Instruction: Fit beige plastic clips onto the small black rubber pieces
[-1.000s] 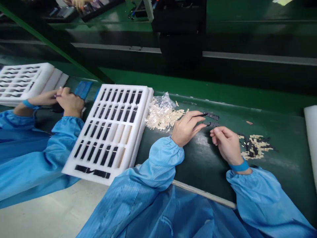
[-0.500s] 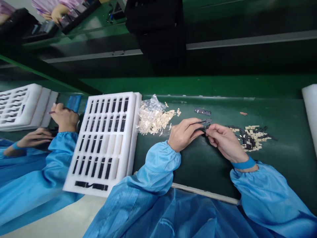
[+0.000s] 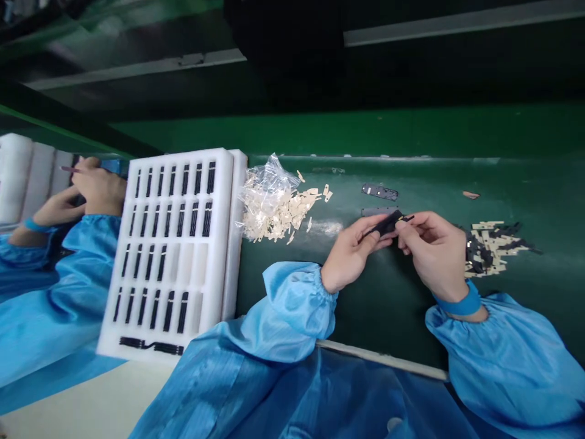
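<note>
My left hand [image 3: 350, 253] grips slim black tweezers [image 3: 381, 227], and their tips meet a small black part [image 3: 397, 220] pinched in the fingers of my right hand [image 3: 432, 249]. The hands obscure exactly where tweezers end and part begins. Two flat black plates [image 3: 379, 192] lie on the green mat just above my hands. To the right of my right hand is a heap of black and beige strips [image 3: 489, 249]. Left of my left hand lies a pile of beige strips [image 3: 278, 213] with a clear plastic bag.
A white foam tray [image 3: 173, 244] holds rows of black parts, with bare slots at its lower right. At far left, a co-worker's hands [image 3: 98, 192] work beside another white foam tray [image 3: 16, 177]. The green mat's edge runs below my arms.
My hands have come together from apart, and the black part now sits between them. The whole view has swung, shifting the tray and piles left and up.
</note>
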Action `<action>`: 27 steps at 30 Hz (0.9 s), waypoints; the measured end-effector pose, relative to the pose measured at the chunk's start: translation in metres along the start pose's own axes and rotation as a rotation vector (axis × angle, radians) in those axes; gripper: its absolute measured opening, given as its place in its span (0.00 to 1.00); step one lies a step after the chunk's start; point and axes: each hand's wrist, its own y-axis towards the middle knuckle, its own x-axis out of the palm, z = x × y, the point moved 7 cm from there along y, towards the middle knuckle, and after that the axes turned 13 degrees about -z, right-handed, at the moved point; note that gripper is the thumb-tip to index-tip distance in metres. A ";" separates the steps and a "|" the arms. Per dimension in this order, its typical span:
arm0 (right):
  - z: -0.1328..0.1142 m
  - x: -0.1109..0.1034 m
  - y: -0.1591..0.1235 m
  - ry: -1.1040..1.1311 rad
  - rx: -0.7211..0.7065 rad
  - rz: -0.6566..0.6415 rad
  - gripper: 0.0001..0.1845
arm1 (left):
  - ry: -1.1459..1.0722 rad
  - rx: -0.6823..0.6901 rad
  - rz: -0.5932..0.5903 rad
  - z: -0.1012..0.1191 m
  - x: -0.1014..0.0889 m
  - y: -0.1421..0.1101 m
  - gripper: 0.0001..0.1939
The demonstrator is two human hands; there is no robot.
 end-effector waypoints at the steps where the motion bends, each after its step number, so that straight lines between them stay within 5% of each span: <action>1: -0.001 0.000 0.000 -0.004 0.000 0.000 0.13 | 0.043 -0.016 -0.015 0.001 0.000 0.000 0.17; 5: -0.003 0.000 0.000 -0.035 -0.010 -0.006 0.14 | 0.146 -0.081 -0.065 0.003 -0.003 0.002 0.17; 13: -0.002 0.002 -0.002 -0.115 -0.020 -0.025 0.11 | -0.041 -0.137 -0.036 -0.002 -0.005 0.000 0.23; 27: -0.002 0.003 0.000 -0.126 -0.030 -0.063 0.07 | -0.079 -0.142 -0.008 -0.001 -0.005 0.002 0.20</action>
